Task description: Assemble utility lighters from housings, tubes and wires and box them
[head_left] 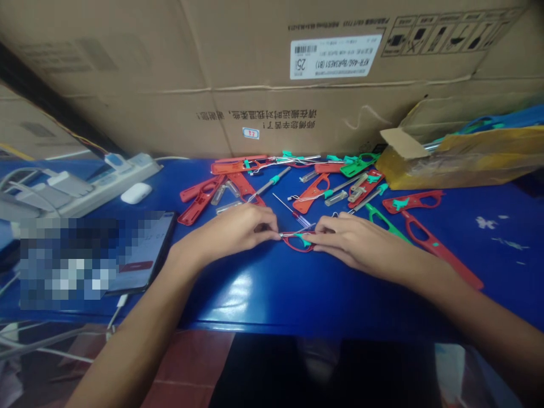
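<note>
Head view gives me a red lighter casing (pixel 298 250) near the middle of the blue worktop (pixel 263 300), strung between two hands: at its 9 o'clock end the left hand (pixel 244 229) pinches with thumb and forefinger, and at 3 o'clock the right hand (pixel 346 238) has its fingertips closed on the other end. Judging by the look of it, I'd expect thin moulded plastic: very light, fairly stiff, rather slick, and likeliest to flex around its open finger loop. I would hold it by the solid ends, lightly, and keep pressure off the turquoise trigger (pixel 305 241) beside the loop, which looks small enough to slip out if the casing tips. Just beyond, at 12 o'clock, lies a screwdriver (pixel 301 220); toward 1 o'clock, a clear fuel tank (pixel 338 198) looks hard and brittle.
</note>
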`<state>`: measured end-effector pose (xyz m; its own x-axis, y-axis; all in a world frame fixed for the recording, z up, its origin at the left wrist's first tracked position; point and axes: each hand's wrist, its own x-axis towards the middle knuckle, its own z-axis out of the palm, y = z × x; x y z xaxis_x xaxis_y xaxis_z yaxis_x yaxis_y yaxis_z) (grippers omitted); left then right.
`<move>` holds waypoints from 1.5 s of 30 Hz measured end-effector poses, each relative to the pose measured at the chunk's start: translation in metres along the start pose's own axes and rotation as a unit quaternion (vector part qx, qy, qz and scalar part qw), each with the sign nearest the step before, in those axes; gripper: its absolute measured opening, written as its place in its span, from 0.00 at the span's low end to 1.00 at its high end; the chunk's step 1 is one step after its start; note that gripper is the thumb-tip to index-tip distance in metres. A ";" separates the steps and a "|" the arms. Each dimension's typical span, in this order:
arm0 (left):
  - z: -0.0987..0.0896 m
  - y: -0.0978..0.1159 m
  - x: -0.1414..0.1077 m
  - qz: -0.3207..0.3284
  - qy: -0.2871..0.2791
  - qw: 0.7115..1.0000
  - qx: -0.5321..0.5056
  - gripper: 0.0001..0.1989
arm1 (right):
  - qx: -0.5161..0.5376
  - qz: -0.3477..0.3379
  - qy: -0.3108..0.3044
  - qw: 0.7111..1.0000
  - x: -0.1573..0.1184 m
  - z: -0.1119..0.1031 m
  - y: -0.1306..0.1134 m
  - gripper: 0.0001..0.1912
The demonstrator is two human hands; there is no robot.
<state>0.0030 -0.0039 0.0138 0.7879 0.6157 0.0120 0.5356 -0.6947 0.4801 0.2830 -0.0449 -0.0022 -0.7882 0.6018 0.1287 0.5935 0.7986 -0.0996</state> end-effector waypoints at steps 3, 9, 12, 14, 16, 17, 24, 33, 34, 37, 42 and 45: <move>0.001 0.002 0.001 0.001 0.014 1.000 0.022 0.09 | 0.030 0.004 -0.011 0.999 0.000 0.001 0.001 0.20; 0.002 0.008 0.004 0.002 0.026 0.998 0.051 0.08 | 0.066 0.011 -0.008 0.998 0.000 0.004 0.003 0.19; 0.001 0.009 0.003 -0.011 0.026 0.997 0.074 0.08 | 0.057 0.016 -0.002 0.998 0.000 0.003 0.004 0.18; 0.000 0.009 0.002 -0.020 0.024 0.996 0.083 0.08 | 0.051 0.017 -0.001 0.999 -0.001 0.002 0.005 0.18; -0.001 0.010 0.001 -0.030 0.020 0.995 0.089 0.08 | 0.047 0.018 0.002 0.999 -0.001 0.002 0.006 0.18; -0.002 0.010 0.001 -0.035 0.017 0.995 0.093 0.08 | 0.045 0.019 0.004 0.999 -0.001 0.002 0.006 0.18; -0.003 0.010 0.000 -0.061 0.004 0.992 0.110 0.08 | 0.037 0.035 0.029 0.998 0.002 0.001 0.006 0.18; 0.005 0.010 0.002 -0.015 -0.019 0.999 0.029 0.08 | 0.051 0.033 0.067 0.996 0.003 -0.001 0.011 0.16; 0.005 0.011 0.002 -0.015 -0.020 0.999 0.028 0.08 | 0.057 0.024 0.056 0.997 0.004 0.000 0.012 0.16; 0.006 0.011 0.002 -0.011 -0.019 1.000 0.021 0.09 | 0.066 0.012 0.042 0.997 0.005 0.002 0.010 0.15; 0.007 0.010 0.002 -0.001 -0.016 1.000 0.013 0.09 | 0.062 0.011 0.065 0.996 0.008 0.003 0.006 0.14; 0.007 0.010 0.002 0.004 -0.017 1.000 0.014 0.08 | 0.057 0.035 0.080 0.995 0.010 0.004 0.003 0.12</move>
<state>0.0127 -0.0122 0.0124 0.8022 0.5969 -0.0142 0.5367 -0.7106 0.4549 0.2765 -0.0369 -0.0050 -0.7041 0.6556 0.2727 0.6164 0.7550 -0.2238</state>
